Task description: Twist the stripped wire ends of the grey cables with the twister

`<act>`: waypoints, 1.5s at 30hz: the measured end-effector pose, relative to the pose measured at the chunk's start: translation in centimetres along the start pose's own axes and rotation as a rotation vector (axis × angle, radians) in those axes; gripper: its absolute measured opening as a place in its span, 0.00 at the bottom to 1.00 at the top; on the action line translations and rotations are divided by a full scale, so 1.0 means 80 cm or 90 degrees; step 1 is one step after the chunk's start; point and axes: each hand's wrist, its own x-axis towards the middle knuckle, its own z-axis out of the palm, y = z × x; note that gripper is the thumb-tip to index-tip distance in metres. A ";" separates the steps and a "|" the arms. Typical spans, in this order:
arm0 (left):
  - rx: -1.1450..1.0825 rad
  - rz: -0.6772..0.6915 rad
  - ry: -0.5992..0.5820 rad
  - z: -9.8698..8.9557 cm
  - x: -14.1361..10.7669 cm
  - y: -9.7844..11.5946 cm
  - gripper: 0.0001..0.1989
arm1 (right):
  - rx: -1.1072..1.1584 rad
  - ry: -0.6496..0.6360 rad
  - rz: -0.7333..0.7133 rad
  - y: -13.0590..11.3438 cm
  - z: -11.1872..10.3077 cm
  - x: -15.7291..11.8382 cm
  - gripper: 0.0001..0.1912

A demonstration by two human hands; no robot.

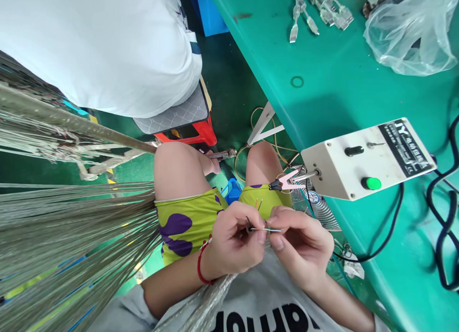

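Observation:
Both hands meet above my lap. My left hand (238,239), with a red string bracelet at the wrist, is closed on a cable whose thin coloured wires (267,230) fan out at the fingertips. A bundle of clear-jacketed cables (215,296) runs below that hand across the grey shirt. My right hand (301,243) pinches the light wire ends between thumb and forefinger, close to the left fingertips. Orange and dark wire tips (258,204) stick up between the hands.
A white control box (358,165) with a green button and a clip in front stands on the green table (333,102) at right. USB cables (330,9) and a plastic bag (412,36) lie beyond. Many hanging cables (79,227) fill the left. A seated person in white (118,45) is ahead.

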 end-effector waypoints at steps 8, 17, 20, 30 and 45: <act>-0.030 -0.012 0.008 0.006 0.003 0.000 0.06 | 0.034 0.012 0.067 0.006 -0.003 -0.005 0.09; -0.048 -0.144 0.143 0.007 0.005 -0.014 0.07 | 0.049 0.135 0.318 0.032 -0.012 -0.003 0.24; -0.060 -0.172 0.155 0.008 0.010 -0.014 0.09 | 0.138 0.133 0.361 0.036 -0.015 0.016 0.26; -0.053 -0.169 0.152 0.008 0.023 -0.022 0.10 | 0.346 0.111 0.290 0.067 -0.010 0.044 0.30; -0.076 -0.189 0.110 0.017 0.028 -0.023 0.12 | 0.318 0.080 0.189 0.079 -0.012 0.040 0.17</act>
